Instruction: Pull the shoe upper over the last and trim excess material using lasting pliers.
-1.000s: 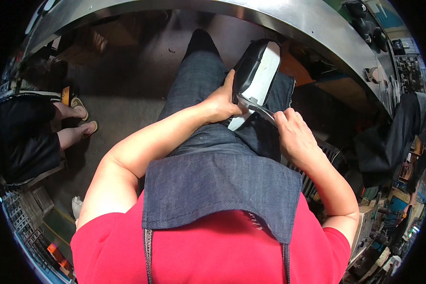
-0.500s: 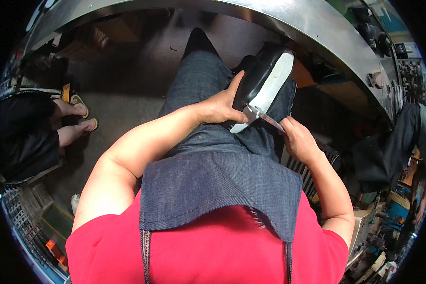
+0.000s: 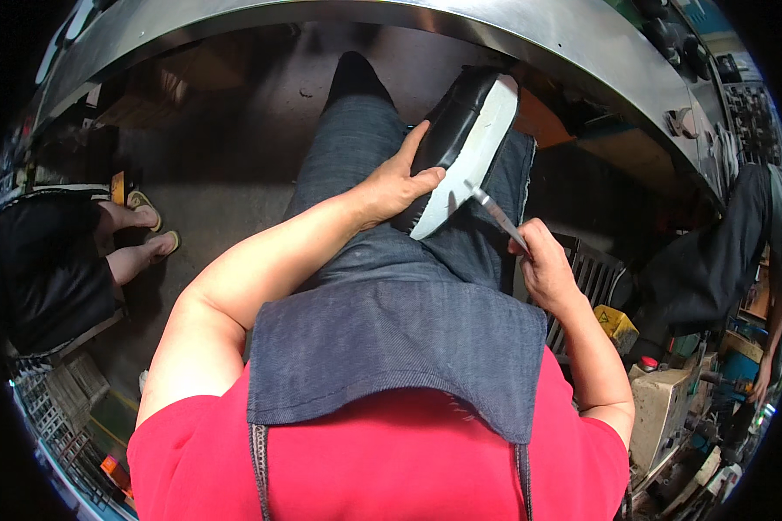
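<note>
A black shoe (image 3: 453, 111) lies tilted across my thighs, its white underside (image 3: 488, 130) turned up and to the right. My left hand (image 3: 397, 182) grips the near part of the shoe, with the thumb at the edge of the underside and the forefinger along the black side. Small notches or stitches show along the near edge. My right hand (image 3: 543, 260) is closed around the handle of a slim metal hand tool (image 3: 498, 214). The tool's small head is over the near half of the white underside; I cannot tell whether it touches.
A curved-looking metal table edge (image 3: 356, 14) runs across the front. At the left sits a person whose sandalled feet (image 3: 152, 233) rest on the floor; another person's dark trouser leg (image 3: 712, 260) is at the right. A yellow box (image 3: 615, 326) and a beige machine (image 3: 660, 408) stand beside my right arm.
The shoe and my left hand have shifted slightly left. The tool's head has moved up and away from the near edge of the underside, its handle now steeper.
</note>
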Demonstrator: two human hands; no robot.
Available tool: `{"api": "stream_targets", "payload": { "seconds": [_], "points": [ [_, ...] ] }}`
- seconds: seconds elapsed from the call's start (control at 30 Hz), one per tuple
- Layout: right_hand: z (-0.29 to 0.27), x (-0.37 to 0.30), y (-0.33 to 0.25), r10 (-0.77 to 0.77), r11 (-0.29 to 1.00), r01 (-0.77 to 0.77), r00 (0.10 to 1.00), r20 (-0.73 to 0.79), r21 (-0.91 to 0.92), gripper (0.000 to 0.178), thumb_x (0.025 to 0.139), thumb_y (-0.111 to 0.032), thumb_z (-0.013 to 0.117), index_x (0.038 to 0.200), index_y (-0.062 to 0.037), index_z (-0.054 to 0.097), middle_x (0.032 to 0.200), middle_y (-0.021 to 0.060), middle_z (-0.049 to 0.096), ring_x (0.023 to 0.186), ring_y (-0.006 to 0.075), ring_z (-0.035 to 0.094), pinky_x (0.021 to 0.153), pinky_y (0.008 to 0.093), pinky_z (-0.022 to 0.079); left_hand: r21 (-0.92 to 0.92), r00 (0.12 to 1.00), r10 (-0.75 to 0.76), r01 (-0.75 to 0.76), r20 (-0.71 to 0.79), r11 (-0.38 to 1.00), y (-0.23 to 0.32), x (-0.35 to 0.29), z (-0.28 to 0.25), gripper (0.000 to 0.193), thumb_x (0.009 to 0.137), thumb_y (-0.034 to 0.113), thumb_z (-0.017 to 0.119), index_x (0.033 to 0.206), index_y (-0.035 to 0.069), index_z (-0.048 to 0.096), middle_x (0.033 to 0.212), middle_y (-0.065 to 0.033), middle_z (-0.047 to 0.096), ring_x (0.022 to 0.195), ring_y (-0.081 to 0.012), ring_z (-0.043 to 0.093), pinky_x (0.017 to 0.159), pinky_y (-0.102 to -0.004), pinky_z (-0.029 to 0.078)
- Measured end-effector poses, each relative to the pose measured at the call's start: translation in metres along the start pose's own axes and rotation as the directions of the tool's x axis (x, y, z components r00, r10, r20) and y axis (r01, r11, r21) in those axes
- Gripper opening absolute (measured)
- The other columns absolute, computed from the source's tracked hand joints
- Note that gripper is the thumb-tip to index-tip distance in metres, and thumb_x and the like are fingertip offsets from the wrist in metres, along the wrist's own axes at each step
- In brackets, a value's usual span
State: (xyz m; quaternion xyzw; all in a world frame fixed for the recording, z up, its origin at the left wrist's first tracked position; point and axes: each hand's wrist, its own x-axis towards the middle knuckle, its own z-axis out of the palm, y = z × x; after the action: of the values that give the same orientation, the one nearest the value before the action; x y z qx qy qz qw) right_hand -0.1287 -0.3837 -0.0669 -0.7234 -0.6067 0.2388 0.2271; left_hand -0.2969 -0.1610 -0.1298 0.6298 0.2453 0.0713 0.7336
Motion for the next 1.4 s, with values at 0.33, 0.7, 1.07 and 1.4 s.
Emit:
{"api": "stream_targets", "payload": {
  "seconds": [0.33,0.7,1.07,1.4],
  "points": [
    [0.025,0.037,-0.010,0.155,0.970,-0.137,0.985,-0.080,0.203,0.021,0.075,0.013,0.046,0.089,-0.0017,0.050,0.080,0.0175,0.053,0.077,0.0360,0.058,0.070,0.0398,0.048,0.067,0.999,0.027,-0.025,-0.026,0.997,0.002,0.000,0.003,0.097,0.080,0.023,0.067,0.155,0.003,0.008,0.143,-0.0262,0.040,0.131,-0.0321,0.044,0.109,-0.0352,0.033],
    [0.004,0.022,-0.019,0.315,0.887,-0.321,0.946,0.072,0.332,0.028,0.079,0.014,0.042,0.098,-0.0013,0.053,0.085,0.0079,0.058,0.078,0.0178,0.060,0.075,0.0303,0.050,-0.143,0.990,0.095,-0.080,0.107,0.987,-0.008,-0.012,-0.013,0.114,0.067,0.011,0.075,0.156,0.006,0.003,0.147,-0.0240,0.036,0.132,-0.0286,0.041,0.110,-0.0314,0.032],
    [-0.007,0.015,-0.034,0.125,0.992,-0.121,0.979,0.162,-0.034,0.050,0.068,0.014,0.047,0.114,-0.0038,0.058,0.106,0.0154,0.057,0.103,0.0336,0.058,0.093,0.0400,0.047,-0.249,0.990,-0.036,0.069,0.133,0.966,0.002,-0.014,-0.009,0.111,0.067,0.002,0.067,0.157,0.009,0.002,0.154,-0.0183,0.026,0.135,-0.0257,0.036,0.113,-0.0319,0.028],
    [0.007,0.020,-0.012,0.104,0.958,-0.061,0.984,0.142,-0.279,0.029,0.077,0.005,0.055,0.104,-0.0046,0.051,0.096,0.0181,0.052,0.093,0.0376,0.057,0.081,0.0451,0.049,-0.141,0.994,-0.031,0.045,0.101,0.989,0.004,-0.012,-0.007,0.111,0.071,0.010,0.074,0.156,0.009,0.003,0.154,-0.0205,0.026,0.141,-0.0279,0.031,0.116,-0.0340,0.023]
  ]
}}
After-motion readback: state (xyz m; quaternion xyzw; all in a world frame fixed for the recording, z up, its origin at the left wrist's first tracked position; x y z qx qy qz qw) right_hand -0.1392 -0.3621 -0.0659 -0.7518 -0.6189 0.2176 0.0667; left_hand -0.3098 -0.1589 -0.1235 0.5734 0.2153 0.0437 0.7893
